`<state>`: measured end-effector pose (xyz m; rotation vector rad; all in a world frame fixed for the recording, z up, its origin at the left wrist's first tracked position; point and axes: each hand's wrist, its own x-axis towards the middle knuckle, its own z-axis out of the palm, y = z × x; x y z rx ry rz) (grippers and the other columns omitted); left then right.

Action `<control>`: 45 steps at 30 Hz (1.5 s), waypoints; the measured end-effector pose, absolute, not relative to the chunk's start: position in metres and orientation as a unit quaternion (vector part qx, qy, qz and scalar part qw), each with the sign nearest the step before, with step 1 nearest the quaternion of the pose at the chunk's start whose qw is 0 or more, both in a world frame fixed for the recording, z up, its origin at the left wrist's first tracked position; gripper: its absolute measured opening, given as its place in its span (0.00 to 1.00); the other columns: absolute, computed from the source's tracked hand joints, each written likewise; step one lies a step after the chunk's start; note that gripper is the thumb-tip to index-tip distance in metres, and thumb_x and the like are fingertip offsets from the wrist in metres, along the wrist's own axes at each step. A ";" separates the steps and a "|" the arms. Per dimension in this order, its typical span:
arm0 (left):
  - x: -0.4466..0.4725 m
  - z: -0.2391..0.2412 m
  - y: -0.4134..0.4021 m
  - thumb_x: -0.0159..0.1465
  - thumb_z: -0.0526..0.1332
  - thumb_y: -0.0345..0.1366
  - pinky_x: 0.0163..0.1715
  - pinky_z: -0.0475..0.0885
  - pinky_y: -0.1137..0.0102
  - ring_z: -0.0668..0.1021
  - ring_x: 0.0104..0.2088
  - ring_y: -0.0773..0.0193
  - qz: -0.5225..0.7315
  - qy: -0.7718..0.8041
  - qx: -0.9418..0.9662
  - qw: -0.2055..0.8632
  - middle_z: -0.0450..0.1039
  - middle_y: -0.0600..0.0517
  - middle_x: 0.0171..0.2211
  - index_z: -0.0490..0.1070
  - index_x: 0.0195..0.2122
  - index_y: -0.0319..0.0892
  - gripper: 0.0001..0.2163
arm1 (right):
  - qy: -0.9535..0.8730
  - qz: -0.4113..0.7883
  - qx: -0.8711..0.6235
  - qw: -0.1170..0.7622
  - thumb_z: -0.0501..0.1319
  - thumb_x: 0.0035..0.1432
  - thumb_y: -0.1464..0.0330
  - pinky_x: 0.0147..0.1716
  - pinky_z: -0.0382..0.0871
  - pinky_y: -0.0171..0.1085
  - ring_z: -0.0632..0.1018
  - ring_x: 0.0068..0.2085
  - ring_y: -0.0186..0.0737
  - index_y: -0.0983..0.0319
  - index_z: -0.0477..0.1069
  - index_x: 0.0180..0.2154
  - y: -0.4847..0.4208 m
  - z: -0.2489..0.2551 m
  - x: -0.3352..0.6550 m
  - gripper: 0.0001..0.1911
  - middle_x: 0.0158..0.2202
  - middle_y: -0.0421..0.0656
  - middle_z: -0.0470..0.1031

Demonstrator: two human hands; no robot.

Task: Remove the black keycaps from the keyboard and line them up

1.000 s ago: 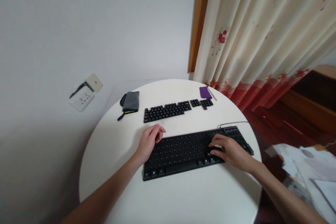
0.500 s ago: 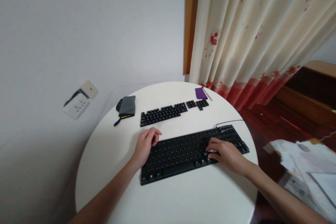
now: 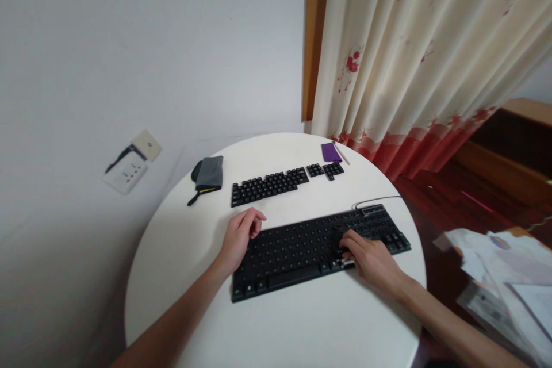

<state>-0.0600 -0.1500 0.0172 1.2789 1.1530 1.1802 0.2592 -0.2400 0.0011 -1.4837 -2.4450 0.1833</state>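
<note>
Keyboard [image 3: 293,252] looked light, stiff, best held at both ends; left grip [image 3: 238,236] was curled together, right grip [image 3: 371,255] bent over it, clamping impossible to tell

Soft, dim light; papers [image 3: 509,267] seem blurred rightward.

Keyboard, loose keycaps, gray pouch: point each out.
Keyboard [image 3: 297,250]: head view, central rows.
Loose keycaps [image 3: 269,186]: head view, middle of the largest block.
Gray pouch [image 3: 210,172]: head view, middle of its upper face.
</note>
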 end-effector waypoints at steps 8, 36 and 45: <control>-0.061 0.012 -0.148 0.67 0.55 0.47 0.20 0.56 0.74 0.62 0.20 0.70 0.492 0.471 0.533 0.502 0.61 0.56 0.18 0.72 0.30 0.38 0.17 | -0.836 0.069 -0.525 0.144 0.51 0.64 0.76 0.33 0.71 0.36 0.79 0.36 0.39 0.63 0.69 0.43 -0.243 -0.001 0.259 0.11 0.43 0.47 0.74; -0.060 0.014 -0.149 0.66 0.55 0.48 0.21 0.56 0.74 0.62 0.20 0.71 0.489 0.471 0.530 0.508 0.60 0.57 0.17 0.72 0.29 0.38 0.18 | -0.800 0.089 -0.547 0.229 0.60 0.64 0.65 0.41 0.65 0.33 0.76 0.41 0.39 0.60 0.76 0.40 -0.107 0.037 0.238 0.08 0.41 0.43 0.75; -0.062 0.014 -0.149 0.67 0.54 0.48 0.21 0.57 0.74 0.62 0.20 0.70 0.480 0.469 0.533 0.515 0.60 0.57 0.18 0.72 0.29 0.38 0.19 | -0.825 0.071 -0.541 0.148 0.62 0.61 0.66 0.37 0.62 0.32 0.76 0.42 0.40 0.60 0.77 0.38 -0.057 0.014 0.218 0.06 0.41 0.43 0.75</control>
